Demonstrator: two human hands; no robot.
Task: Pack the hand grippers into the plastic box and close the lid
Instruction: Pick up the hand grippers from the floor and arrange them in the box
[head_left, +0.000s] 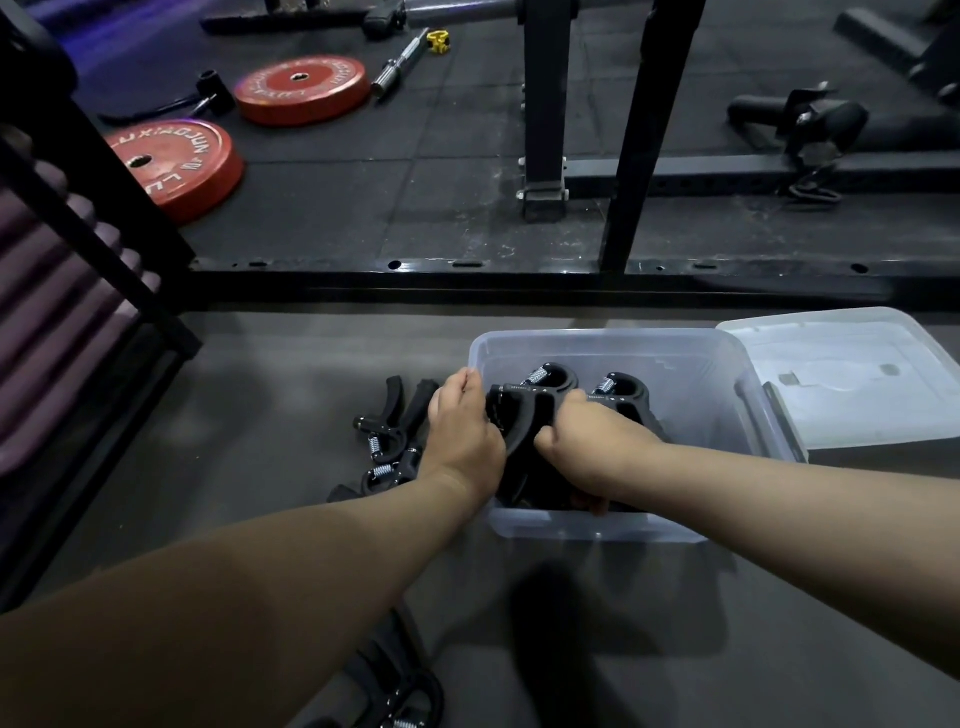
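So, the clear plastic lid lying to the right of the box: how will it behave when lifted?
The clear flat plastic lid looks thin and broad, so it is probably light and may flex if lifted by one edge. Its smooth surface could be slippery. Being flat, it should not roll.

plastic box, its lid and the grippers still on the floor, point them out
plastic box (587, 526): head view, front wall
lid (852, 384): head view, flat middle
floor grippers (375, 446): head view, spring of farther one

1. Lower centre: the left hand and right hand both grip a black hand gripper inside the clear plastic box.
2. The lid lies just right of the box.
3. Loose grippers lie just left of it.
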